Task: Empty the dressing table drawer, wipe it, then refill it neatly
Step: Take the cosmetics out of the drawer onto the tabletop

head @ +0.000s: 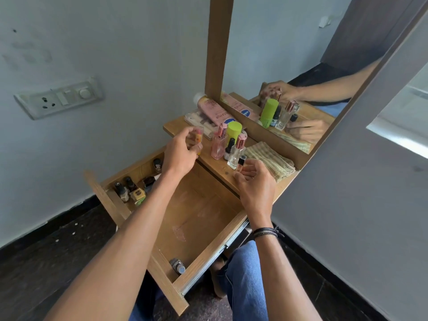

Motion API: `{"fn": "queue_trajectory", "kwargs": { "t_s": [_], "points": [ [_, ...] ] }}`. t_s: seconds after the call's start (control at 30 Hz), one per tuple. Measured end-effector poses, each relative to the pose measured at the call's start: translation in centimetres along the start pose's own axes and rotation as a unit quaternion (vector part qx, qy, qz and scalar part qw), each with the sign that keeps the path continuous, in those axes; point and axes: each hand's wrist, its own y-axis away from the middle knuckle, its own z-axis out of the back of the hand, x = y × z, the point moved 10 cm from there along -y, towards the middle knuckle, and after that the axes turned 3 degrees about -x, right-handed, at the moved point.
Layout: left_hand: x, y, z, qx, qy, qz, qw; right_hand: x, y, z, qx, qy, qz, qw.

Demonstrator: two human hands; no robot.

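Emptying drawer (203,218) | left hand (180,154) pinches small bottle (197,136): set it upright beside pink perfume bottle (218,147) | right hand (254,186) half-curled by black-capped vial (241,162), grip unclear

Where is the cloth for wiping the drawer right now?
In the head view, the folded beige striped cloth lies on the wooden tabletop at the right, against the wooden-framed mirror, just right of the clear glass perfume bottle.
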Motion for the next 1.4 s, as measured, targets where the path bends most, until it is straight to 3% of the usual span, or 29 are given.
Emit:
{"fn": "queue_trajectory", "kwargs": {
  "t_s": [0.23, 0.6, 0.83, 0.97, 1.1, 1.17, 1.27, 1.33, 1.4],
  "points": [
    [-0.5, -1.4, -0.7, -0.02, -0.022, 0.001, 1.0, 0.1, 0.0, 0.0, 0.0, 0.002, 0.001, 1.0],
    [0.3, -0.8, -2.2, 0.035, -0.009, 0.018, 0.999, 0.5, -0.3, -0.3, 0.007, -0.014, -0.001, 1.0],
    [2.2, 3.2, 2.7, -0.009, -0.011, 0.064, 0.998, 0.4, 0.0, -0.1, 0.007, -0.029, -0.009, 1.0],
    [6.0, 8.2, 7.4, -0.02, -0.145, 0.112, 0.983, 0.7, 0.7, 0.4, -0.016, -0.008, 0.018, 1.0],
    [7.6, 10.6, 9.6, -0.018, -0.317, 0.101, 0.943, 3.0, 3.8, 1.4, -0.076, -0.04, 0.133, 0.987],
    [7.1, 11.0, 8.9, -0.003, -0.354, 0.074, 0.932, 4.7, 6.0, -0.3, -0.018, -0.032, 0.202, 0.979],
    [6.9, 11.8, 7.2, 0.047, -0.445, 0.047, 0.893, 6.1, 9.1, -6.5, 0.233, 0.049, 0.23, 0.944],
    [6.9, 12.2, 6.6, 0.071, -0.496, 0.038, 0.865, 4.8, 12.4, -10.5, 0.433, 0.131, 0.191, 0.871],
    [7.0, 12.4, 6.3, 0.095, -0.54, 0.042, 0.835, 3.4, 16.1, -12.4, 0.567, 0.204, 0.174, 0.779]
  ]
}}
